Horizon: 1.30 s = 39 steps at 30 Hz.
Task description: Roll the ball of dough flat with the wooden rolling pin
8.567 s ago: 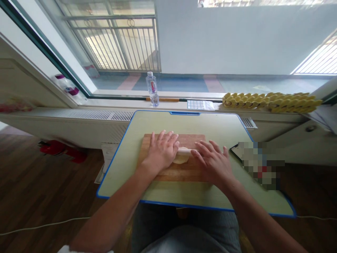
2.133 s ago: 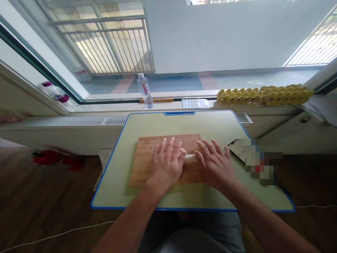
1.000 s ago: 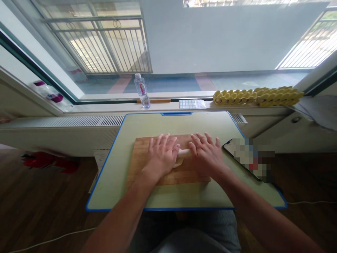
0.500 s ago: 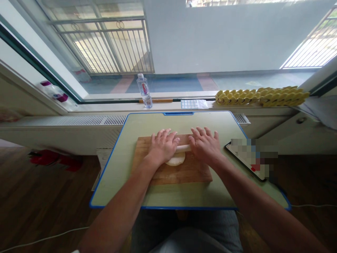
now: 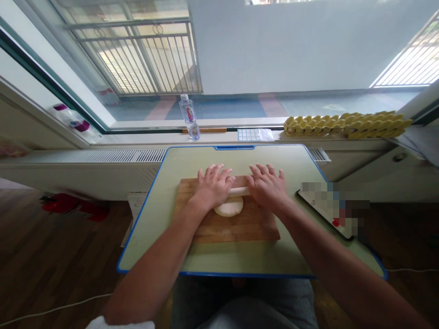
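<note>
On a wooden cutting board (image 5: 236, 230), a white rolling pin (image 5: 239, 191) lies crosswise, its two ends hidden under my palms. My left hand (image 5: 213, 186) rests over the left end, fingers spread and pointing away from me. Over the right end lies my right hand (image 5: 268, 185), its fingers likewise stretched out and apart. A flat, rounded piece of pale dough (image 5: 229, 208) sits on the board just on my side of the pin. My left wrist is close to the dough's left edge.
The board is on a pale green table (image 5: 157, 237) with a blue rim. A tablet-like device (image 5: 324, 210), partly blurred out, lies at the right. Along the windowsill are a clear bottle (image 5: 190, 117) and yellow egg-tray-like material (image 5: 346, 124). A red object (image 5: 73, 206) is on the floor.
Both hands and the rolling pin have shifted slightly away from me over the dough, and more of the dough shows. The view has shifted a little.
</note>
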{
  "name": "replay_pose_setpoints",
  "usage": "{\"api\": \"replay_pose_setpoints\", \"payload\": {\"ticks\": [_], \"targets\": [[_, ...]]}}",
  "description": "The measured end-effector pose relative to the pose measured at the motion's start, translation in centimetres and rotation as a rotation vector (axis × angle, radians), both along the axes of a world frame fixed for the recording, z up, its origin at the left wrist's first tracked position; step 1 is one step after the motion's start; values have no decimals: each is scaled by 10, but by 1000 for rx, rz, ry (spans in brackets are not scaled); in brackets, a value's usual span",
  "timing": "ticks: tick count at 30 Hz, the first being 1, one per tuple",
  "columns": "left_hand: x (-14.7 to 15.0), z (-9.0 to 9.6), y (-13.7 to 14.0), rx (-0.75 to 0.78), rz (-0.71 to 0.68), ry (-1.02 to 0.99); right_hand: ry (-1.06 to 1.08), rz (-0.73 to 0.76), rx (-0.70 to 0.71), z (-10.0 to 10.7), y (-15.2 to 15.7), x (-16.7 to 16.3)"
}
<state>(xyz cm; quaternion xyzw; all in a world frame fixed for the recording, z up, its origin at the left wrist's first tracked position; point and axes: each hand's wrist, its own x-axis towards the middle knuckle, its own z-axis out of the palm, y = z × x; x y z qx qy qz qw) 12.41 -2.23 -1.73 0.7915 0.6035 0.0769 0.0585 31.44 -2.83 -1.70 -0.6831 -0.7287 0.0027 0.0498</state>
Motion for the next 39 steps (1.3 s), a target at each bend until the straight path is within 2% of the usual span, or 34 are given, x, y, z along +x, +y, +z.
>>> {"api": "replay_pose_setpoints", "payload": {"ticks": [3, 8, 11, 14, 17, 20, 22, 25, 33, 36, 39], "targets": [[2, -1, -19, 48, 6, -4, -16, 11, 22, 0, -19, 2], [5, -2, -78, 139, -15, -28, -6, 60, 64, -5, -77, 14], [4, -1, -93, 139, -59, -30, -6, 88, 82, -9, -97, 18], [3, 2, -76, 81, -69, -15, -10, 77, 80, -8, -93, 17], [5, 6, -38, 2, -50, 9, -19, 26, 50, -3, -75, 12], [7, 9, -5, -70, -104, 18, -30, -15, 21, 3, -63, 9], [7, 10, 5, -86, -147, 23, -38, -21, 11, 4, -64, 7], [3, 8, -2, -67, -191, 38, -48, 0, 4, 3, -79, 5], [-25, 3, -63, 39, -254, -18, -27, 87, 88, -10, -144, -11], [-26, 0, -61, 49, -265, -15, -38, 93, 88, -12, -144, -13], [-18, -1, -41, 63, -261, 1, -62, 72, 62, -9, -124, -10]]}}
